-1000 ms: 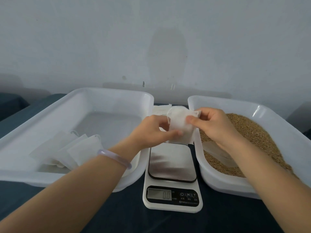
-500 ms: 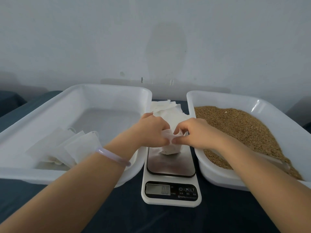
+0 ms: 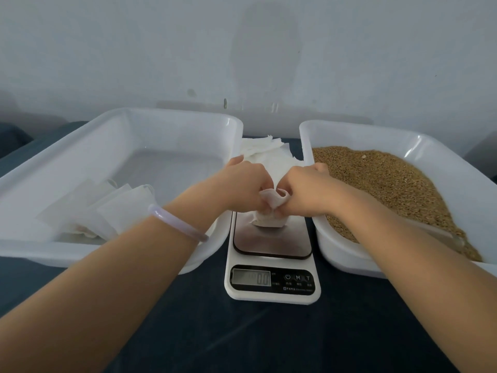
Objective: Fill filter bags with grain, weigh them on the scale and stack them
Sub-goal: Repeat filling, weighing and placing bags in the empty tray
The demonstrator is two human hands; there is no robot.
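in the near left corner of the shallow white plastic tray (image 3: 166, 114) lie fanned white filter bags (image 3: 107, 214), probably the finished stack. the left hand (image 3: 242, 184) pinches one side of a small white filter bag (image 3: 267, 222), the right hand (image 3: 309, 188) the other, spreading its mouth over the white digital scale (image 3: 271, 243), which reads 0.0, so it looks unfilled. brown grain (image 3: 382, 181) fills the right-hand white tray (image 3: 349, 127), handy for scooping.

Table (image 3: 269, 340) had a dark blue cover. Directly on it: left tub (image 3: 172, 114), scale (image 3: 273, 294), right tub (image 3: 349, 127), in a row, with the scale squeezed between the two tubs. Pile of filter bags (image 3: 258, 146) lay behind the scale, also between the tubs.
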